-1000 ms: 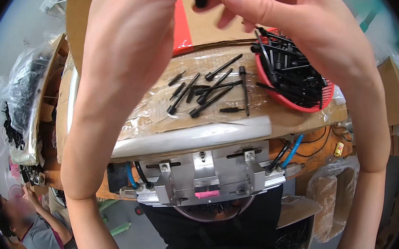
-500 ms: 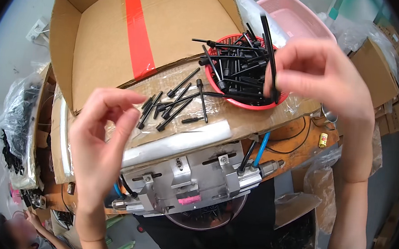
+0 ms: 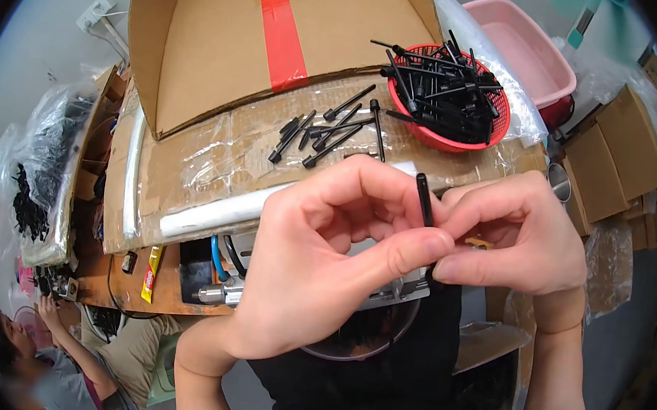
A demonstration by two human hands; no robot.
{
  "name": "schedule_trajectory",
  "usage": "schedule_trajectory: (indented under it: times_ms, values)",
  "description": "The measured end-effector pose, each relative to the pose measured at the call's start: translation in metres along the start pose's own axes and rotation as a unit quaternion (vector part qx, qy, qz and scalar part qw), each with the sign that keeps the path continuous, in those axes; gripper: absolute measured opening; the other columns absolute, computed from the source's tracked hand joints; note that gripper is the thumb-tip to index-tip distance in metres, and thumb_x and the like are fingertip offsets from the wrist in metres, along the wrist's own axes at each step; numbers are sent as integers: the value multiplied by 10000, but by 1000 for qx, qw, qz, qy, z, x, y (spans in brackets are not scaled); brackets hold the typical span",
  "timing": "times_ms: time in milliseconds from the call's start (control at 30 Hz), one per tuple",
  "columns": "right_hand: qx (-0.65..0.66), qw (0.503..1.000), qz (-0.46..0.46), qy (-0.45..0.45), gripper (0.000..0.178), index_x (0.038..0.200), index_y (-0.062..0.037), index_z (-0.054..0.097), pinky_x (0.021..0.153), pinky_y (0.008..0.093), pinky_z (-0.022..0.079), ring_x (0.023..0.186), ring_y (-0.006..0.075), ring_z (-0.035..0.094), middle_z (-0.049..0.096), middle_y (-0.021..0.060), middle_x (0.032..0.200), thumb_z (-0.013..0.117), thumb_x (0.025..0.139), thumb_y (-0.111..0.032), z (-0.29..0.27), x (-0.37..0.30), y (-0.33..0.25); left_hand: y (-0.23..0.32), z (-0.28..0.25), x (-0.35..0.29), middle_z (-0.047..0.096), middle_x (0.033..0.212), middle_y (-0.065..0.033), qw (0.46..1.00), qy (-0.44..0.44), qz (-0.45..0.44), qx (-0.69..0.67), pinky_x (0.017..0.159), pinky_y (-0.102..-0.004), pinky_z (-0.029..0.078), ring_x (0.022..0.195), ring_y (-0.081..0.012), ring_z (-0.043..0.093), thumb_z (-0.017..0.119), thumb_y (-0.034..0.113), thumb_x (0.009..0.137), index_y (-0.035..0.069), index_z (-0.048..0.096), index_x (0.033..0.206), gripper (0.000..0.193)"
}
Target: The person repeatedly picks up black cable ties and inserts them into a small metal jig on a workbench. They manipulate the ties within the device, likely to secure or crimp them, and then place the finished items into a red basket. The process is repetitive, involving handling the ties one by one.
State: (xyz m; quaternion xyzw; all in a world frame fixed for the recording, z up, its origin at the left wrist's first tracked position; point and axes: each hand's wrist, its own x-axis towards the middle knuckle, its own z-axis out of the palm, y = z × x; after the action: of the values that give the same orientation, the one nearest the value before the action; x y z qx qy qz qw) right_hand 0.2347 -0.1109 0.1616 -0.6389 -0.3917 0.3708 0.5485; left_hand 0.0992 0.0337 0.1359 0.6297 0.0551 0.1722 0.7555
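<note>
Bench: orange wood, with a flat cardboard sheet lying over much of it.
Brown box: it is at the far side, with a stripe of red tape inside.
Pink tub: far back on the right, behind the red basket.
Metal tool: near my lap, mostly hidden behind my left hand, so I can't tell what is in it.
Red basket: piled high with black rods, past my right hand.
Left hand: my thumb and pointing finger make a narrow grip on one black rod.
Right hand: my grip is narrow here too, pinching low on that same rod, close against my other fingertips.
Loose black rods: a small bunch on the cardboard sheet, left of the basket, not touched by me.
Black rod: it stands nearly upright between my two hands, in front of me, its top poking up over my left thumb. I think my step is working on this one with both hands. My next move seems to call for a light, steady pinch, with both hands lined up.
</note>
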Motion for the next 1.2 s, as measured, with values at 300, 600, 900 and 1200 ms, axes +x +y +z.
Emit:
schedule_trajectory:
  times_ms: [300, 600, 900, 1200]
  values:
    - [-516, 819, -149, 202, 91, 843, 27, 650, 627, 237, 438, 687, 110, 561, 626, 37, 786, 689, 783, -29, -85, 64, 23, -33, -85, 31, 601, 829, -103, 807, 137, 114, 564, 665, -312, 481, 701, -209, 594, 636, -2, 815, 6, 612, 897, 85]
    - [-502, 771, -390, 44, 62, 804, 22, 625, 651, 367, 467, 749, 289, 583, 579, 120, 749, 659, 757, 1, 10, 90, 22, -19, -107, 7, 596, 775, -115, 824, 117, 47, 552, 643, -318, 473, 668, -211, 588, 637, -40, 779, -13, 609, 880, 108]
    - [-636, 750, -180, -33, 96, 768, 41, 671, 706, 413, 536, 806, 358, 671, 665, 234, 804, 617, 690, 56, 57, 152, 16, -18, -140, -30, 620, 798, -111, 857, 105, 65, 500, 686, -307, 473, 715, -204, 605, 637, -39, 782, -3, 633, 901, 125]
    - [-564, 811, -148, -56, 119, 854, 13, 669, 717, 327, 501, 773, 222, 641, 666, 108, 822, 673, 794, -90, 48, 161, 3, -23, -144, -43, 636, 868, -76, 851, 125, 82, 504, 751, -255, 476, 790, -143, 603, 604, -67, 811, -11, 637, 956, 159]
